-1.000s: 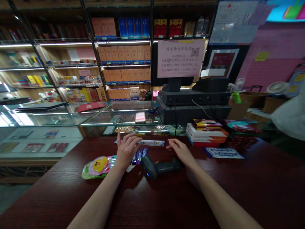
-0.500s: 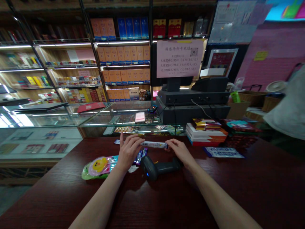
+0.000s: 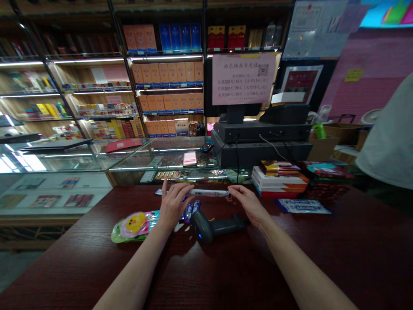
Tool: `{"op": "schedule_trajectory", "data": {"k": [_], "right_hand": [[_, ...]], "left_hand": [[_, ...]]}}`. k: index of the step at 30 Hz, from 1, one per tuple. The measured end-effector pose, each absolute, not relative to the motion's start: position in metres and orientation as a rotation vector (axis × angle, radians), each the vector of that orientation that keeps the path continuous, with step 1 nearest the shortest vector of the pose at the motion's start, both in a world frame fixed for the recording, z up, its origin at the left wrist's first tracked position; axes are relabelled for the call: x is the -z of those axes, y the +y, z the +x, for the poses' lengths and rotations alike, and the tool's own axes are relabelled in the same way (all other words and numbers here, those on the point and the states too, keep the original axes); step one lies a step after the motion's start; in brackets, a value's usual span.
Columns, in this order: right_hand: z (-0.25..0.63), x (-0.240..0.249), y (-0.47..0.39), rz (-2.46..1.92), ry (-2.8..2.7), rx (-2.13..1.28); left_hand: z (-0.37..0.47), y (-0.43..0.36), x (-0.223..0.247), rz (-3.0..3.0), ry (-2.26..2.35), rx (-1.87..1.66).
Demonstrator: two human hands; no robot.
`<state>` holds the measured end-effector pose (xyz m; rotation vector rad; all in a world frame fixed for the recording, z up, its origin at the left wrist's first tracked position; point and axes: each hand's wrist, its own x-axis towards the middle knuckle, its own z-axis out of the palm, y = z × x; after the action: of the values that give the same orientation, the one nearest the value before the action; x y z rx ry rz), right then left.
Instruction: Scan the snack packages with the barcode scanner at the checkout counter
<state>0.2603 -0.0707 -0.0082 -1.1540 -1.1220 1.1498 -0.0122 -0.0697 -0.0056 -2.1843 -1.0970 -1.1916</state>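
Note:
A thin white wrapped stick (image 3: 210,193) is stretched between my hands above the dark wooden counter (image 3: 206,275). My left hand (image 3: 176,204) grips its left end, with the index finger raised. The right end is pinched by the fingertips of my right hand (image 3: 247,202). Below the stick lies a black barcode scanner (image 3: 213,228) with a small blue light. Purple wrapped bars (image 3: 192,211) are beside my left hand, partly covered by it. A colourful package with a yellow duck face (image 3: 135,223) lies left of my left wrist.
White-and-orange boxes (image 3: 279,185) and a blue-white packet (image 3: 303,206) are at the right. Behind stand a monitor with a pink notice (image 3: 242,82) and a glass case (image 3: 155,157). A person's pale clothing (image 3: 389,137) shows at the right edge.
My right hand has shifted slightly right along with the stick's right end. The pale clothing at the right edge has moved a little.

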Motion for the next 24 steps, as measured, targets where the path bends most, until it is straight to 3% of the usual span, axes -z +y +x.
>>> {"op": "schedule_trajectory", "data": {"k": [14, 24], "right_hand": [[0.270, 0.008, -0.071, -1.049, -1.312, -1.038], [0.283, 0.005, -0.074, -1.000, -1.642, -0.858]], "left_hand": [[-0.024, -0.056, 0.022, -2.262, -1.292, 1.327], [-0.032, -0.053, 0.020, -2.467, -1.306, 1.188]]}}
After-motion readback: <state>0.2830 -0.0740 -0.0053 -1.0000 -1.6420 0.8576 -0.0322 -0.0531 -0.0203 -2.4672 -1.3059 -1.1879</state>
